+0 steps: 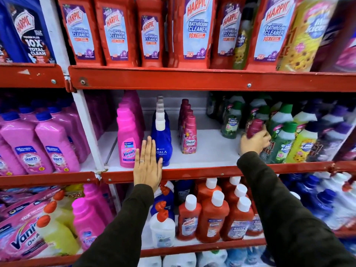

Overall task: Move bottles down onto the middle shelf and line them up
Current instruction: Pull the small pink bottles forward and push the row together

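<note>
My right hand (254, 140) grips a small maroon-capped bottle (254, 127) at the right of the middle shelf (208, 147), close to the green Max Kleen bottles (230, 122). My left hand (147, 166) is flat with fingers straight, resting against the front of the blue Ujala bottle (161, 139) at the shelf's front edge. A row of pink Vanish bottles (127, 135) stands left of it. A row of small pink Comfort bottles (188, 135) stands in the middle. Red Harpic Bathroom Cleaner bottles (196, 31) fill the shelf above.
Bare white shelf lies between the Comfort row and the green bottles. Pink Shakti bottles (48, 143) fill the left bay. Red Harpic bottles with white caps (213, 214) stand on the shelf below. Yellow and purple Max Kleen bottles (306, 139) crowd the far right.
</note>
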Demonstrator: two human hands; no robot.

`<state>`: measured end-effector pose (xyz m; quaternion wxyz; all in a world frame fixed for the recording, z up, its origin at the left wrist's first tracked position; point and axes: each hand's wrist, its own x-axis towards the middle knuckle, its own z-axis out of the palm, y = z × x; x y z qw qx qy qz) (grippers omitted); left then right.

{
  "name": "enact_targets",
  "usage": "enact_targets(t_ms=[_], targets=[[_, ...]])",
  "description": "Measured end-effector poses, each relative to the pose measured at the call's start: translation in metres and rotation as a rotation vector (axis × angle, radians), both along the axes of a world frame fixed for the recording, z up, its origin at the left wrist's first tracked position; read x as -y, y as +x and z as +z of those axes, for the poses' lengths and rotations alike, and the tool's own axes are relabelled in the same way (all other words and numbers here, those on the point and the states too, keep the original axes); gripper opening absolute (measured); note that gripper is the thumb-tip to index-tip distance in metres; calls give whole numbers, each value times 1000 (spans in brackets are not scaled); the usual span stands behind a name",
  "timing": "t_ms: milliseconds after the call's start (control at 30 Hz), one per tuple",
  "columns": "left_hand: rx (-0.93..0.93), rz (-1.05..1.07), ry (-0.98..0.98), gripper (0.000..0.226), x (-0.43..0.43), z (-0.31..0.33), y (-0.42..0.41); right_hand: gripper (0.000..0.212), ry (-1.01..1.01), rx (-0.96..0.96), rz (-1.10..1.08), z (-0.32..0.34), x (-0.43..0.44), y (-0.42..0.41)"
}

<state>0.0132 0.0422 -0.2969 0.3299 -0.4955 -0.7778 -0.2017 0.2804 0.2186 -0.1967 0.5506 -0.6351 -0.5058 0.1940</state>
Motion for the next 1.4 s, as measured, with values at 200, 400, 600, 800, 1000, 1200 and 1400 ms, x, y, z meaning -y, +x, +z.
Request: enact_targets(t_ms=[200,400,600,800,1000,1200,1400], targets=[[-3,5,-3,67,0,1,0,63,-49,54,50,-3,-20,15],[4,-2,16,67,0,2,1,42,-42,157,107,-6,-25,23],[2,-7,13,66,2,3,3,51,37,-19,289,5,3,-3],[0,5,10,65,4,5,4,52,128,-68,466,19,39,-45],[-2,9,0,66,4,4,3,54,116,-18,591,11,57,-80],[18,-16,13,67,2,3,2,53,79,42,631,-3,64,-96],[6,-33,43,67,0,-1,-1,54,106,85,596,-10,68,-102]])
